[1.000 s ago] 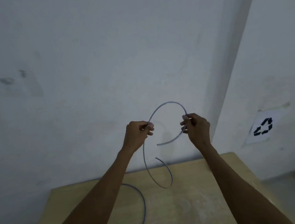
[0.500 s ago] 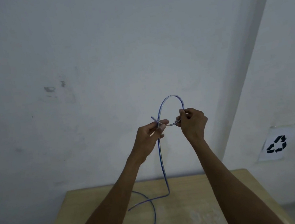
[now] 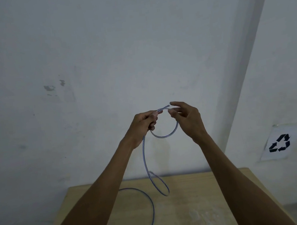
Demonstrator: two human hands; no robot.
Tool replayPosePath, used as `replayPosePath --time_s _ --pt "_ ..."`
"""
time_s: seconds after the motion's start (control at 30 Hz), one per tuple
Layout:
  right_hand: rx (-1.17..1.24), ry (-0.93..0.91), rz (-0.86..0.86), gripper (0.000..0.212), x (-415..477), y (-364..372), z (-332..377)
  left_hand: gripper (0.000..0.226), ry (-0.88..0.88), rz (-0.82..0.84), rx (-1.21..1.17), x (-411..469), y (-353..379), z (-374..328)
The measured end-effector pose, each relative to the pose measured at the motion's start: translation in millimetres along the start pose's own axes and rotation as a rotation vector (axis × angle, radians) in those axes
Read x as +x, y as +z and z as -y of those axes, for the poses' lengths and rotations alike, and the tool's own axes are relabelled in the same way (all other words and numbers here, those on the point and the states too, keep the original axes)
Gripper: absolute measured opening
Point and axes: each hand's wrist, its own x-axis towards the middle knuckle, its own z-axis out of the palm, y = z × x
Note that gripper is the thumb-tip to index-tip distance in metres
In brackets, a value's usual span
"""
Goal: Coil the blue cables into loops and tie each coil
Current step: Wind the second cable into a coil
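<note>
My view has both hands raised in front of the pale wall (image 3: 98, 43), close together but not touching. The left hand (image 3: 143, 124) is closed round the blue cable (image 3: 144, 157), fingers curled tight on it, with a short free end poking out past the knuckles toward the other hand. The right hand (image 3: 187, 118) is looser: forefinger and thumb sit apart, with the tip of that free end just at them. The small loop hanging between the two hands runs up behind the right fingers, so I cannot tell whether that hand actually grips the cable or only touches it. From the underside of the left hand the cable drops straight down, makes a narrow loop just above the far edge of the table (image 3: 201, 199), then sweeps across the tabletop in a wide curve partly hidden behind the left forearm and runs out of the bottom of the picture. A paper sign with a recycling symbol (image 3: 279, 145) is stuck low on the wall to the right, well apart from the hands.
</note>
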Motion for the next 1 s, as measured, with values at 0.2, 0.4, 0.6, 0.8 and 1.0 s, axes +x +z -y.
replayPosePath --time_s 0.2,0.4,0.6,0.8,1.0 --pt "0.193 0.072 0.086 0.021 3 -10 16 0.025 0.073 -0.018 0.048 -3 0 -3" --pt "0.252 0.034 0.138 0.011 5 -21 15 0.025 0.084 -0.030 0.033 -3 1 -7" --pt "0.291 0.018 0.180 0.012 7 -27 13 0.025 0.081 -0.046 -0.022 -4 6 -7" --pt "0.471 0.085 0.250 0.030 6 -36 20 0.025 0.062 -0.042 -0.030 -4 9 -13" --pt "0.354 0.146 0.290 0.032 8 -45 18 0.021 0.069 -0.096 0.037 -5 11 -13"
